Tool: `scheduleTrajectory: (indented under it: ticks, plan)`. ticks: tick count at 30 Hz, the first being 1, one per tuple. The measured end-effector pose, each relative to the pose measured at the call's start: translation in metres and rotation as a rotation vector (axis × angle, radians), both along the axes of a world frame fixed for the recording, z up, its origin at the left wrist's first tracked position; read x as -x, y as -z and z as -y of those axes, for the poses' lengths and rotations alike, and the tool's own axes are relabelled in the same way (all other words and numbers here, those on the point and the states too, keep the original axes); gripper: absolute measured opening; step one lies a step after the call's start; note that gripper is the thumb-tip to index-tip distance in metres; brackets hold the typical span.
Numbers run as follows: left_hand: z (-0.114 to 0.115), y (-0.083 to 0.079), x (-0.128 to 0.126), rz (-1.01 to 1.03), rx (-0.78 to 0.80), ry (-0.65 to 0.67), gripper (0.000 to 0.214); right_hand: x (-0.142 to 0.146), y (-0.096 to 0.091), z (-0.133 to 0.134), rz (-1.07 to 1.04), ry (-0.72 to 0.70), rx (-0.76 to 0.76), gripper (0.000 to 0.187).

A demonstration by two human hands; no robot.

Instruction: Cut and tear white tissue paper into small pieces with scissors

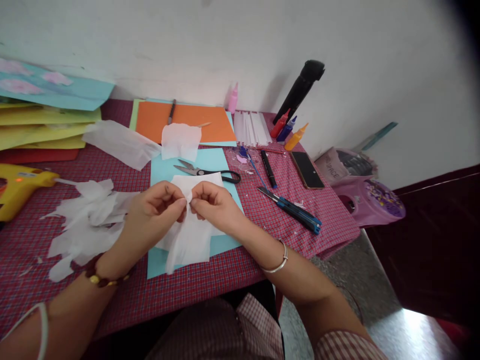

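My left hand (155, 210) and my right hand (213, 202) meet over a light blue paper sheet (165, 172), both pinched shut on one piece of white tissue paper (189, 240). The tissue hangs down from my fingertips onto the blue sheet. Just behind my hands lie black-handled scissors (208, 172) on the same sheet. A heap of cut white tissue pieces (88, 220) sits left of my left hand on the red checked tablecloth (225, 280).
A yellow glue gun (18, 187) lies at the far left. Orange paper (187, 122), more tissue (180, 141), white strips (251, 127), glue bottles (287, 130), a black marker (268, 169), a blue cutter (290, 209) and a phone (307, 170) fill the back and right. A pink bag (367, 200) stands beyond the table's right edge.
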State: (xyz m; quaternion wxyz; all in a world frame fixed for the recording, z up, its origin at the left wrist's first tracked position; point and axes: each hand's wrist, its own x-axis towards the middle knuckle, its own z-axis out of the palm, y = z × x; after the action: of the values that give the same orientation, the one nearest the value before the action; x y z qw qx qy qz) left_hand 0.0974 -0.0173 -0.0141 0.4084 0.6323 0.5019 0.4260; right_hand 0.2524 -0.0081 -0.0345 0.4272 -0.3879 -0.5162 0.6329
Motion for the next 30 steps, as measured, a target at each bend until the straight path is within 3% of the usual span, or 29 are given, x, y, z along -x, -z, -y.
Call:
scheduleTrajectory:
  ticks: [14, 19, 30]
  plan:
    - [0.000, 0.002, 0.003, -0.065, -0.009, -0.025, 0.007, -0.003, -0.005, -0.001, -0.011, 0.041, 0.019, 0.003]
    - [0.001, -0.001, 0.000, -0.043, 0.009, -0.038, 0.008, -0.003, -0.002, -0.002, 0.006, -0.014, 0.019, 0.011]
    - [-0.001, 0.011, 0.006, -0.131, -0.007, 0.024, 0.007, -0.002, -0.003, 0.000, 0.021, -0.002, -0.023, 0.008]
